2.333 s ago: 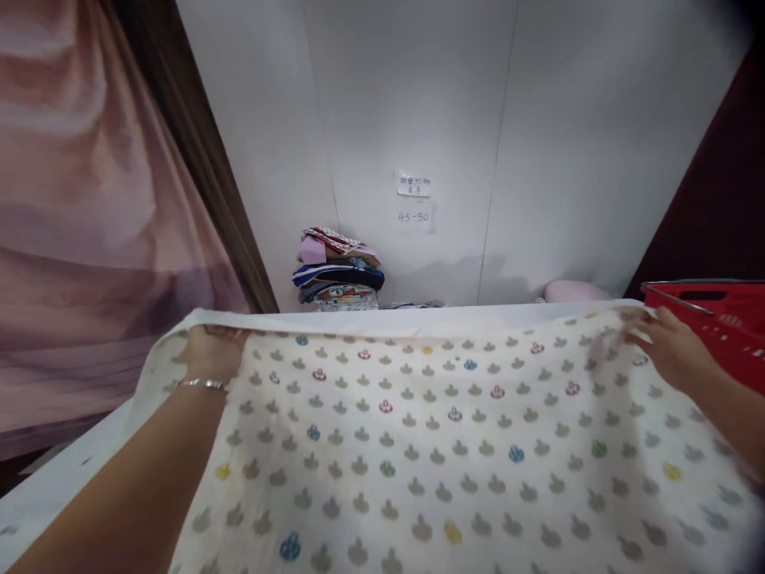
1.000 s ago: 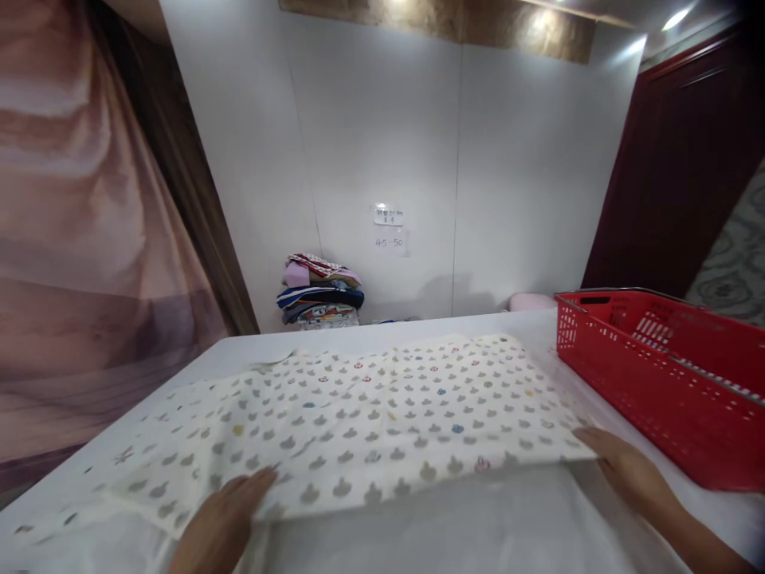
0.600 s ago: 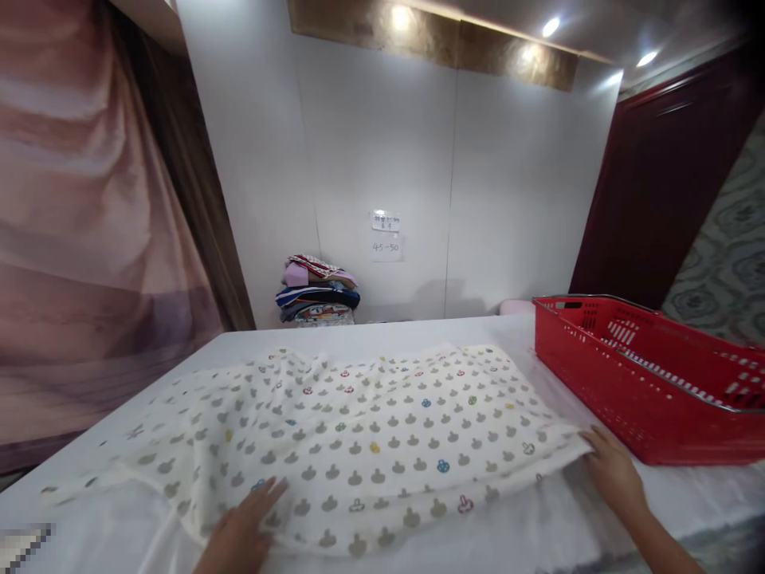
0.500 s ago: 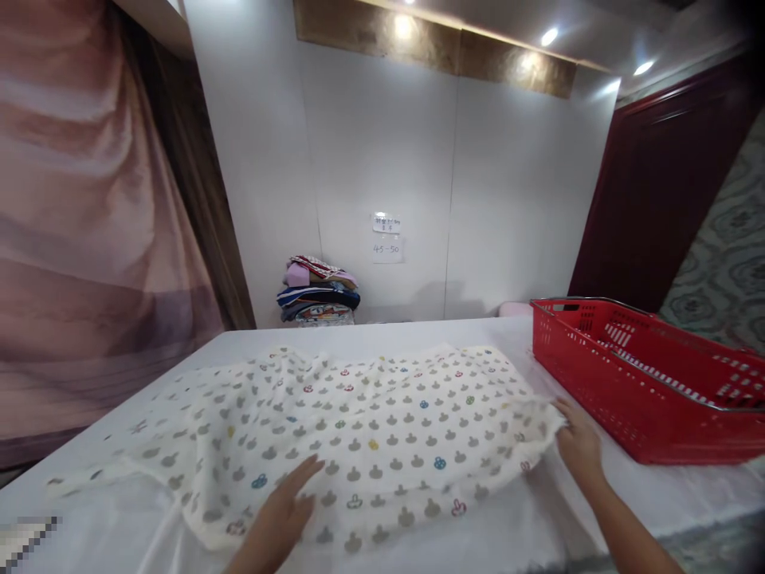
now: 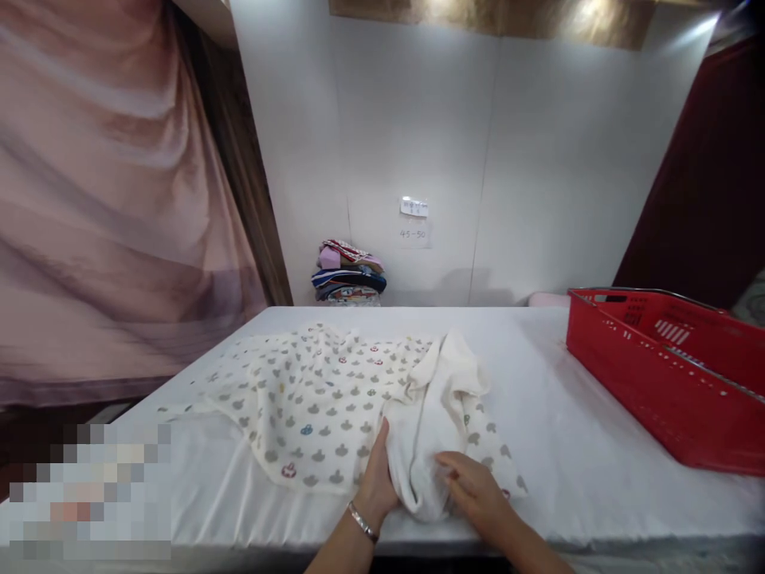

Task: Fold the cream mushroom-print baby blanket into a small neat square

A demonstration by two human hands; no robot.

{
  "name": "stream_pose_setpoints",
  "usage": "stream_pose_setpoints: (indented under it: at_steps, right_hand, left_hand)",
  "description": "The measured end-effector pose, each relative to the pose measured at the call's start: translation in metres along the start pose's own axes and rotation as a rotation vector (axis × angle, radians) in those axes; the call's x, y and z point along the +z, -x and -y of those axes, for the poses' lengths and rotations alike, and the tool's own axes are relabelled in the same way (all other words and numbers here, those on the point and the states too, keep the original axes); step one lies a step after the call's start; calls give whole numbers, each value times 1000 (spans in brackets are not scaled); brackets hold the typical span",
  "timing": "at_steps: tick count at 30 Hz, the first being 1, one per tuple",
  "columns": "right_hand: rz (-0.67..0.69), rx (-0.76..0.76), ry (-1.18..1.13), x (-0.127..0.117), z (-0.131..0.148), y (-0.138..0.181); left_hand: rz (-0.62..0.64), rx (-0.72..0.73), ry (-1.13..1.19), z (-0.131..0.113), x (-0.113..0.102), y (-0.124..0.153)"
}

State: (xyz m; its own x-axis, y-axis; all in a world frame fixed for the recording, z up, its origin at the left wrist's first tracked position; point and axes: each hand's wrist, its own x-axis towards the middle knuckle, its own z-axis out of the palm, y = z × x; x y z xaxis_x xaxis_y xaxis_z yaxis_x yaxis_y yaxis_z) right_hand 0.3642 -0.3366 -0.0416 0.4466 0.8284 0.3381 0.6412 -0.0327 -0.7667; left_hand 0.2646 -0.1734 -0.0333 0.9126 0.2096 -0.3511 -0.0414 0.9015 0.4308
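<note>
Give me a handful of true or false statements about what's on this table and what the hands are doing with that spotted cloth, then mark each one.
1. Both hands meet at the near edge of the patterned cloth. True: the left hand and the right hand both touch its folded-over part.
2. The red basket sits on top of the cloth. False: it stands apart, on the right side of the table.
3. The left wrist wears a bracelet. True.
4. The cloth lies fully flat. False: its right side is folded over, plain underside up.
5. A stack of folded clothes sits by the far wall. True.
</note>
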Motion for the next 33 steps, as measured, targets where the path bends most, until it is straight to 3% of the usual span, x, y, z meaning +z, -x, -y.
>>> stream_pose_setpoints:
  at_steps: [5, 10, 13, 16, 19, 22, 25, 28, 31, 33]
  right_hand:
    - [-164, 319, -160, -1, -27, 12]
    - [-411, 541, -461, -35, -46, -9]
    - [-534, 654, -627, -62, -63, -34]
    - [-579, 791, -738, -81, -83, -60]
    - [-581, 915, -796, -87, -100, -84]
    - [-581, 970, -791, -84, -113, -104]
    - [-622, 957, -761, -79, -121, -120]
    - [-668, 874, -737, -79, -123, -132]
    - [-679, 726, -714, -84, -112, -141]
    - [-656, 568, -661, -88, -95, -145]
  left_hand:
    - [-148, 94, -28, 14, 5, 15]
    - [-389, 335, -292, 7, -8, 18]
    - [-589, 524, -710, -14, -24, 9]
    - [-630, 699, -1285, -33, -27, -6]
    - [-561, 763, -1730, -38, -12, -27]
    - [-566, 684, -1960, -36, 15, -57]
    - [-623, 527, -2016, -36, 37, -92]
    - [-668, 390, -1878, -38, 44, -125]
    - [-695, 411, -1633, -39, 42, -146]
    - [-703, 506, -1512, -41, 43, -150]
